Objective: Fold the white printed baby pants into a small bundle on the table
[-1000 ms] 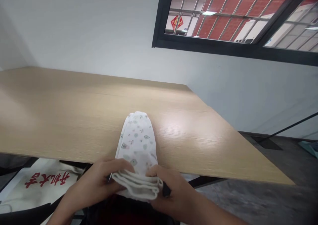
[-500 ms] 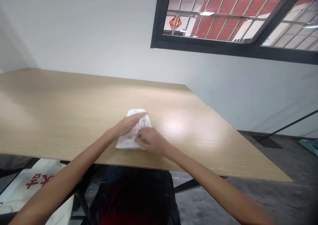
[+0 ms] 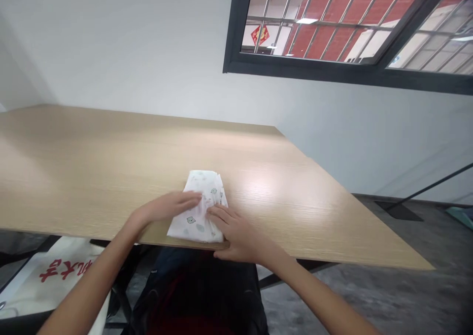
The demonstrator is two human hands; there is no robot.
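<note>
A folded white cloth (image 3: 195, 221) with small grey-green prints lies flat near the table's front edge, wider at the near end than at the far end. My left hand (image 3: 168, 208) rests over its left side, fingers outstretched and pointing right across the middle. From the right, my right hand (image 3: 240, 234) lays its fingers on the cloth's right side, with the thumb apart near the front right corner. Neither hand is closed around it.
The wooden table (image 3: 111, 167) meets a pale wall at the back. A barred window (image 3: 314, 24) is at upper right. Below the table at left is a cream cloth (image 3: 48, 285) with red characters. A black sloping bar (image 3: 428, 184) stands on the floor at right.
The cloth has come slightly closer to the front edge. My left hand has moved down and left from its far end. My right hand's curled fingers have opened out and moved down.
</note>
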